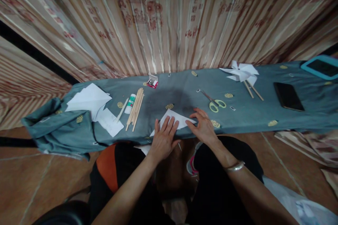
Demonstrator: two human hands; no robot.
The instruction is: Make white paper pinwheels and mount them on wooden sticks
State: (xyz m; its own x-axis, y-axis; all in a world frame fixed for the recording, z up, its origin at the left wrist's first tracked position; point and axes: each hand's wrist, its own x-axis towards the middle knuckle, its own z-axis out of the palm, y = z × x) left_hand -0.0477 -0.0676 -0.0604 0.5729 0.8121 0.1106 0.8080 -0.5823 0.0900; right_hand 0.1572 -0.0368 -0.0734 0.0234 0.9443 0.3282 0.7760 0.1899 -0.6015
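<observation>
A white sheet of paper folded into a triangle (180,119) lies near the front edge of the cloth-covered table. My left hand (164,137) rests flat on its left part, fingers stretched out. At the triangle's right corner is my right hand (204,125), thumb and fingers curved around the tip; whether they pinch the paper is hard to make out. Green-handled scissors (215,104) lie just beyond my right hand. To the left of the paper are several wooden sticks (135,109), a glue stick (130,103) and a white pen-like stick (122,110).
White paper sheets (89,100) lie at the left. A small red box (152,81) stands open at the back. Paper pinwheels (241,72) on sticks, a black phone (288,96) and a blue-framed tablet (320,67) are at the right. A curtain (169,24) hangs behind the table.
</observation>
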